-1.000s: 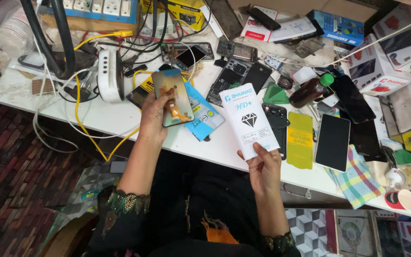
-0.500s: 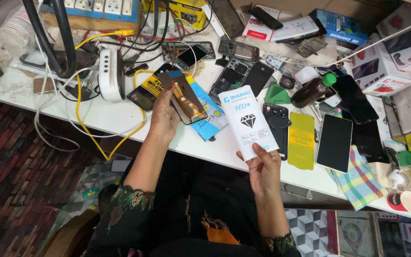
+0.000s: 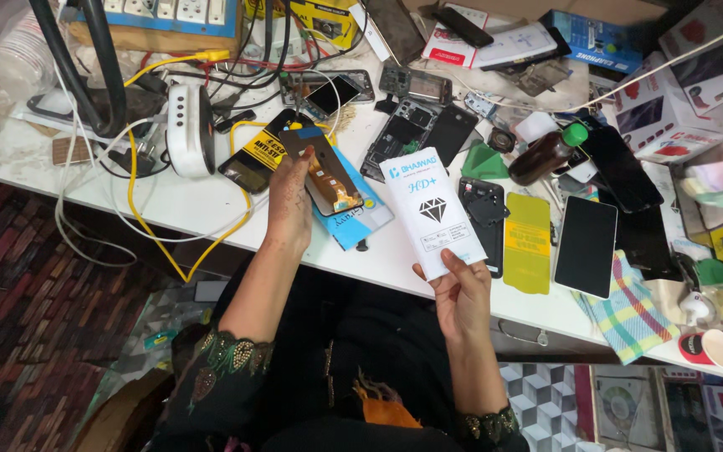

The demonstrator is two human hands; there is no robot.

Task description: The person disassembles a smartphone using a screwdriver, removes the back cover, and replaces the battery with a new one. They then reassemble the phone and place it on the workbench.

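We find the left hand (image 3: 289, 205) has lowered its phone screen panel (image 3: 325, 173) from a raised tilt to lie nearly flat over the blue packet (image 3: 361, 219) on the desk (image 3: 211, 205), fingers pinching its near end. The right hand (image 3: 460, 293) pinches the white sleeve (image 3: 430, 209) by its lower edge, past the desk's front edge. Clutter crowds everything behind; open room lies only along the near edge.
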